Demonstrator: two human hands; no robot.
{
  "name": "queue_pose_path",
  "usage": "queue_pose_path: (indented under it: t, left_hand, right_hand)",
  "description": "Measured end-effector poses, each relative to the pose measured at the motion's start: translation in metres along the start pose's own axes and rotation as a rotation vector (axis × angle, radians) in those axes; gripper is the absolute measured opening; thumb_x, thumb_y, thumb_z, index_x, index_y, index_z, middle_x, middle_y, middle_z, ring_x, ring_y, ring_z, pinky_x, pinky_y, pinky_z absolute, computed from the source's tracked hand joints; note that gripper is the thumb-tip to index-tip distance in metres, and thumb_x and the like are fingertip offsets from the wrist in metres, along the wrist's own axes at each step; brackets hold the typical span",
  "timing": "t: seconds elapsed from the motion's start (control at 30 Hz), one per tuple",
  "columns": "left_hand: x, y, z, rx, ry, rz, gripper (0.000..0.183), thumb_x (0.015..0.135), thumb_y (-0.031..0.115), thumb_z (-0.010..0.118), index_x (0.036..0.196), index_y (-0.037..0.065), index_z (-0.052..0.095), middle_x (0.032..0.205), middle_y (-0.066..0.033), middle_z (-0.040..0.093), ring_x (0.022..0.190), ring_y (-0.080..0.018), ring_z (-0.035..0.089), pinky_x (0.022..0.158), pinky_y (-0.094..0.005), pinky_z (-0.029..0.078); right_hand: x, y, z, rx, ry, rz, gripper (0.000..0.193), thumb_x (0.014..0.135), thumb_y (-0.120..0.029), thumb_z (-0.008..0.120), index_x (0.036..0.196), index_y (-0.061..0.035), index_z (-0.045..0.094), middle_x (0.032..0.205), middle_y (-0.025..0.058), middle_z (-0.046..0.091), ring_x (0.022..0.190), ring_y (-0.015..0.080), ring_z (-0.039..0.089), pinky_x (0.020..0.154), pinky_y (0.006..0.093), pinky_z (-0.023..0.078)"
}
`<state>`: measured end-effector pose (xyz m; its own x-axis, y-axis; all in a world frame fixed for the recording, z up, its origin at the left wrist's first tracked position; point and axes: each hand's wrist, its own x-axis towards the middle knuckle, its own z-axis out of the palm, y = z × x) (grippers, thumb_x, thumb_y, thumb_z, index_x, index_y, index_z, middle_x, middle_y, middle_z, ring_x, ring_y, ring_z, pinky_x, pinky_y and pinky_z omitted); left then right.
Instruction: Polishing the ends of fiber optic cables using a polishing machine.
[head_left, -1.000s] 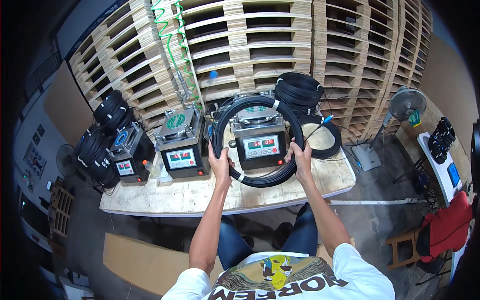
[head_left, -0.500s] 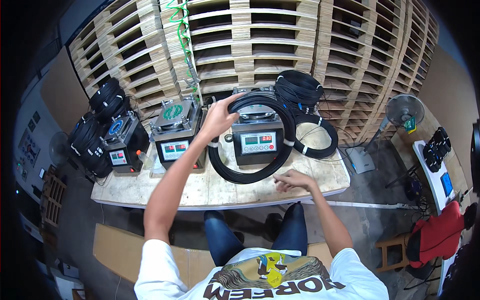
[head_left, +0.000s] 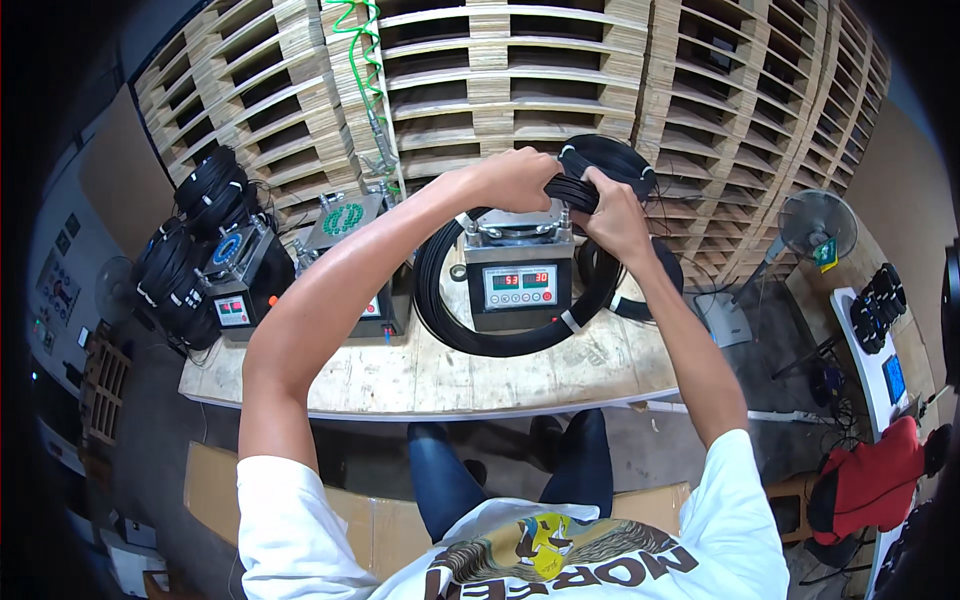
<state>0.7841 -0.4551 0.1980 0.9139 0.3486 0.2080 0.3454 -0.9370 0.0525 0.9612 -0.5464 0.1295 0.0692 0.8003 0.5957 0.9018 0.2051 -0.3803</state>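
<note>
Black coil point(head_left: 490, 344) over a table point(head_left: 440, 385), with a machine point(head_left: 519, 287) visible through its ring; whether its lower edge rests is unclear. The left hand point(head_left: 525, 180) and right hand point(head_left: 615, 208) curl closed around its top right, nearly meeting, fingertips partly hidden. Probably fairly heavy, springy and smooth; best gripped round the whole bundle, near a white band point(head_left: 571, 320)

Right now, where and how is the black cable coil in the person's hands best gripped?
Probably by the near stretch of the coil, left of the white band, from the person's side: the rounded bundle bows toward them there, nothing covers it, and it looks narrow enough to grasp. The left hand and right hand hold the far stretch.
</note>
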Motion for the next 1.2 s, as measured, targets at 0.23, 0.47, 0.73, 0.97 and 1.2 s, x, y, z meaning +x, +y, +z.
queue_pose_path:
  t: [0.23, 0.47, 0.73, 0.97, 1.2]
  left_hand:
    - [-0.064, -0.069, 0.025, -0.317, 0.239, -0.142, 0.038, 0.073, 0.018, 0.074, 0.101, -0.005, 0.064, 0.08, -0.0174, 0.069, 0.074, -0.0261, 0.071, 0.071, -0.0381, 0.056]
    - [-0.108, -0.071, 0.119, -1.002, 0.581, -0.534, 0.043, 0.093, 0.031, 0.07, 0.118, -0.001, 0.057, 0.072, -0.0041, 0.062, 0.055, -0.0115, 0.062, 0.05, -0.0276, 0.051]
    - [-0.082, -0.094, 0.148, -0.678, 0.666, -0.615, 0.055, 0.096, 0.049, 0.063, 0.119, -0.001, 0.061, 0.07, -0.0082, 0.062, 0.051, -0.0161, 0.063, 0.049, -0.0323, 0.05]
    - [-0.067, -0.122, 0.16, -0.737, 0.592, -0.7, 0.057, 0.101, 0.051, 0.052, 0.125, 0.001, 0.062, 0.079, -0.0152, 0.069, 0.048, -0.0199, 0.064, 0.052, -0.0345, 0.051]
    - [-0.065, -0.154, 0.202, -0.521, 0.528, -0.617, 0.058, 0.104, 0.052, 0.039, 0.132, 0.005, 0.059, 0.12, -0.031, 0.063, 0.12, -0.0508, 0.051, 0.107, -0.0495, 0.037]
  right_hand:
    - [0.005, 0.037, 0.022, 0.343, 0.308, -0.109, 0.028, 0.069, 0.004, 0.076, 0.086, 0.002, 0.054, 0.072, 0.0156, 0.063, 0.063, 0.0251, 0.06, 0.061, 0.0339, 0.046]
    - [-0.012, 0.076, 0.076, 0.617, 0.216, 0.525, 0.033, 0.077, -0.014, 0.08, 0.083, 0.0006, 0.051, 0.071, 0.0125, 0.064, 0.063, 0.0177, 0.063, 0.058, 0.0335, 0.049]
    - [-0.017, 0.109, 0.116, 0.422, 0.116, 0.367, 0.045, 0.087, -0.034, 0.077, 0.097, 0.0015, 0.051, 0.074, 0.0122, 0.069, 0.05, 0.0161, 0.063, 0.04, 0.0303, 0.046]
    - [-0.005, 0.128, 0.13, 0.313, 0.091, 0.342, 0.059, 0.093, -0.051, 0.066, 0.109, 0.0054, 0.06, 0.078, 0.0188, 0.069, 0.075, 0.0248, 0.07, 0.072, 0.037, 0.052]
    - [-0.02, 0.144, 0.145, 0.469, 0.057, 0.312, 0.056, 0.102, -0.05, 0.051, 0.11, 0.0044, 0.064, 0.086, 0.0171, 0.07, 0.083, 0.0253, 0.067, 0.08, 0.0359, 0.049]
